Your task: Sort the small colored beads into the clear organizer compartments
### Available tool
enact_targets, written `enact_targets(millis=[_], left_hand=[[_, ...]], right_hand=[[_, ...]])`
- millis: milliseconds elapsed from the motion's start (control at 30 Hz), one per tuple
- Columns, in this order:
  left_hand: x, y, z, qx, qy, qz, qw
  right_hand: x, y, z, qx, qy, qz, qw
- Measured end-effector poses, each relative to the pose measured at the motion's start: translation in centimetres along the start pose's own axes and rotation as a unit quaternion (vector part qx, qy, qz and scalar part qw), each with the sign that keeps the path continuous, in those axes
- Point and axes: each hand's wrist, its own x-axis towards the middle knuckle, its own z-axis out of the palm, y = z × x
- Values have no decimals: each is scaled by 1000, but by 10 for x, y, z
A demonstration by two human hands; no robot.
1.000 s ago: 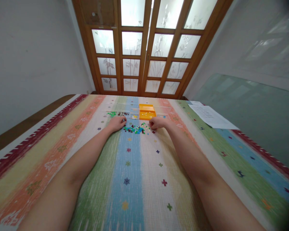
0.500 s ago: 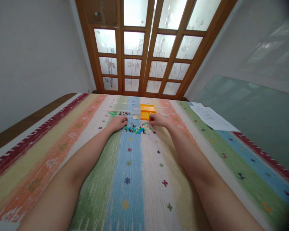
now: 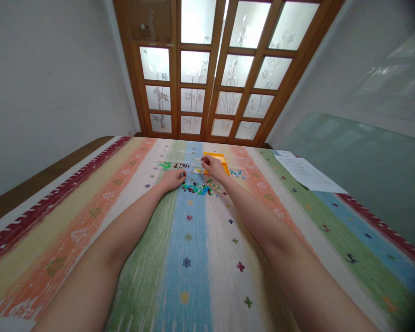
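My left hand (image 3: pixel 174 179) rests on the cloth at the left edge of a loose pile of small blue, green, dark red and pale pieces (image 3: pixel 198 189). Its fingers are curled together, and whatever they hold is too small to make out. Beyond the pile, my right hand (image 3: pixel 213 167) hovers over the clear compartments and the left part of a yellow-orange box (image 3: pixel 227 168), hiding some of it. Thumb and fingertips are pinched; I cannot tell what is between them. Green pieces (image 3: pixel 165 165), dark brown pieces (image 3: pixel 181 166) and blue pieces (image 3: pixel 237 174) lie sorted apart in the clear tray.
A striped, patterned tablecloth (image 3: pixel 190 240) covers the table. White paper sheets (image 3: pixel 306 174) lie at the right, beside a pale green glass-like panel (image 3: pixel 359 157). Wooden doors with frosted panes (image 3: pixel 193 99) stand behind the far edge.
My right hand has moved left and farther away, from the yellow-orange box's right front corner to its left side, uncovering the blue pieces. My left hand stays by the pile. The view has tilted slightly.
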Motion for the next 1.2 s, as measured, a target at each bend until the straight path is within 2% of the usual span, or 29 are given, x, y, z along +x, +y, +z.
enact_targets(millis=[100,333,567,767,1200], left_hand=[[-1,1,-1,-2,2,1,1000],[0,1,0,-8,-2,-10,1000],[2,-3,3,1,0,-10,1000],[2,-5,5,3,2,-15,1000],[3,-10,8,-8,13,-6,1000]], right_hand=[[-11,-2,0,-15,-22,-12,1000],[-59,-5,-11,-58,-115,-124,984],[-101,-2,-12,-87,-116,-211,967],[-105,-4,-7,-117,-111,-253,954],[-102,8,-3,-58,-61,-211,974]])
